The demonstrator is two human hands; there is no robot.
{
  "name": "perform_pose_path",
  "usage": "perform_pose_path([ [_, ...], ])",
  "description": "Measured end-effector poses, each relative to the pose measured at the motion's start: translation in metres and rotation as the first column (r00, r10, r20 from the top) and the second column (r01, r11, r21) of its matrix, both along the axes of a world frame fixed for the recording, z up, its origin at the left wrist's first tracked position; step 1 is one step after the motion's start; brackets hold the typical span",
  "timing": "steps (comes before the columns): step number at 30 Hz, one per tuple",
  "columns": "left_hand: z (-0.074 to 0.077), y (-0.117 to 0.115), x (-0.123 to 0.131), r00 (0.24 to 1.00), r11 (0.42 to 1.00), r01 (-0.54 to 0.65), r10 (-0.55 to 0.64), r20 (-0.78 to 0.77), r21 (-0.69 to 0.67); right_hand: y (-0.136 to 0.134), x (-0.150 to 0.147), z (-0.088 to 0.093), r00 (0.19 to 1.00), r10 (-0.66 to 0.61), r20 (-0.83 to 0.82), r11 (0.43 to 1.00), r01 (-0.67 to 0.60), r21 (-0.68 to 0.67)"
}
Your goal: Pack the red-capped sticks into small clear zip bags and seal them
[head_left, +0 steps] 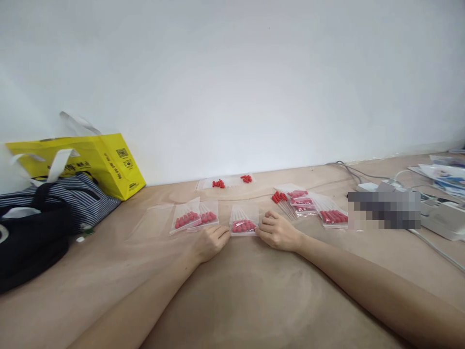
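Observation:
A clear zip bag lies flat in front of me, its zip edge towards me, with several red-bulbed droppers inside. My left hand is closed at the bag's lower left corner, thumb and fingers pinched together. On the opposite corner, my right hand has its fingers curled and pinched at the edge. Just left of the held bag, two similar filled bags overlap. Loose droppers, thin tubes with red bulbs, lie beyond my right hand.
More filled bags lie on the right. At the back, red bulbs rest on clear plastic. An unfilled bag is at left, near a yellow bag and a black bag. A power strip with cables stands right.

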State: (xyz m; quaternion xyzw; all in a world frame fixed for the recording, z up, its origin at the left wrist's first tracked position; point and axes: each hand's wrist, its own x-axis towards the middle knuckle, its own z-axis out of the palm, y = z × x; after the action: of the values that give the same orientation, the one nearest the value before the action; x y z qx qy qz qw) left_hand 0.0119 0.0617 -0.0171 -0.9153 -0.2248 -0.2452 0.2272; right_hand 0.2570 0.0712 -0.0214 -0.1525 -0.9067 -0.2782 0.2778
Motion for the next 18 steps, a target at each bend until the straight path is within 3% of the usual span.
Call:
perform_pose_path([
  [8,0.004,-0.003,0.004,1.0,1.0,0.017,-0.017,0.012,-0.001,0.001,-0.002,0.001,0.997,-0.061,-0.039,0.998,0.062,0.012],
  [18,0.004,0.001,0.042,0.996,0.996,0.09,-0.09,0.007,0.015,-0.004,-0.008,0.002,0.996,-0.043,-0.076,0.999,0.044,0.0],
])
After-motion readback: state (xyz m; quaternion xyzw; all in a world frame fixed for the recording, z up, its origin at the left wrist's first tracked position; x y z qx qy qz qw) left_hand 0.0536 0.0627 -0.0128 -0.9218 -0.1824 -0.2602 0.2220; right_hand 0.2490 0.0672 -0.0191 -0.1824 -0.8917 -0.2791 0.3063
